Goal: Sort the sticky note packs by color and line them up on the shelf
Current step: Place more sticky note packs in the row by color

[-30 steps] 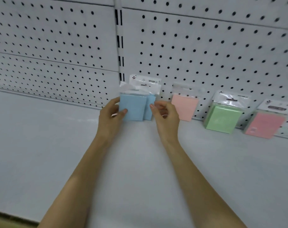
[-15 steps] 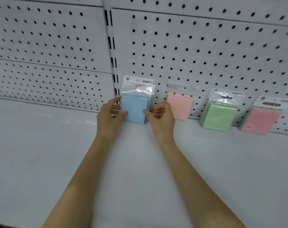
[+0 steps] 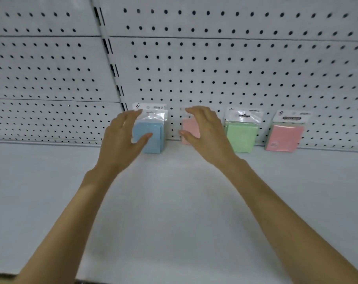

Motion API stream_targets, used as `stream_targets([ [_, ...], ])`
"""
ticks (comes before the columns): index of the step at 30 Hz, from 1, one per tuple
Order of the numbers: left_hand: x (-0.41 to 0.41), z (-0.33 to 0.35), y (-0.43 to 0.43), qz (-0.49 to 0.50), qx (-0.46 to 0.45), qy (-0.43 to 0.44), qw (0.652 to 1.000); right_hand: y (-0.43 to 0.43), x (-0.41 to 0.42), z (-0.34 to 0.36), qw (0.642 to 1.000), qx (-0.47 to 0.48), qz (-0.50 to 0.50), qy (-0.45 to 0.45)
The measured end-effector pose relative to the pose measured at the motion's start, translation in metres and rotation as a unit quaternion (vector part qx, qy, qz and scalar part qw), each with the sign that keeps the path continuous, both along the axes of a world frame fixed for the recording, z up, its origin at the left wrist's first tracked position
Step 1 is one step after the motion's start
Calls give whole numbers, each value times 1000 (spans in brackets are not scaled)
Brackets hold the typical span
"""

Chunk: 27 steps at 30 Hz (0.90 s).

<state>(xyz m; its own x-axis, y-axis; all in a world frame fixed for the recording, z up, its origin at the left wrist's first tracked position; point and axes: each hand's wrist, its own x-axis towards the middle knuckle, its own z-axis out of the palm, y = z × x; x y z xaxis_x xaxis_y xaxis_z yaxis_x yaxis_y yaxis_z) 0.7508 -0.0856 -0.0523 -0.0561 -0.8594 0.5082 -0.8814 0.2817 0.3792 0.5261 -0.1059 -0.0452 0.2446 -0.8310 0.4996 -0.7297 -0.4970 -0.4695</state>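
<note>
Single view only: head-worn wide-angle camera, looking forward and slightly down along white shelf. Faces pegboard back wall squarely, wall filling upper half of frame, lines bowed by lens. Close range: both forearms enter from bottom corners, left hand and right hand near centre, at far edge of shelf. No second view to share.

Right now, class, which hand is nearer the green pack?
Right. The right hand hovers just left of the green pack; the left hand is farther left, by the blue packs.
</note>
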Motion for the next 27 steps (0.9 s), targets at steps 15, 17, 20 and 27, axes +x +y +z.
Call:
stream_targets([
  [15,-338,66,11,-311,38,-206,927,179,-406,48,887,176,-268,332],
  [17,-399,62,21,-345,41,-201,916,216,-465,43,877,215,-305,304],
  [20,-491,55,38,-379,58,-190,904,265,-545,33,868,250,-344,257],
  [27,-667,27,65,-400,133,-129,898,330,-680,6,863,300,-361,188],
])
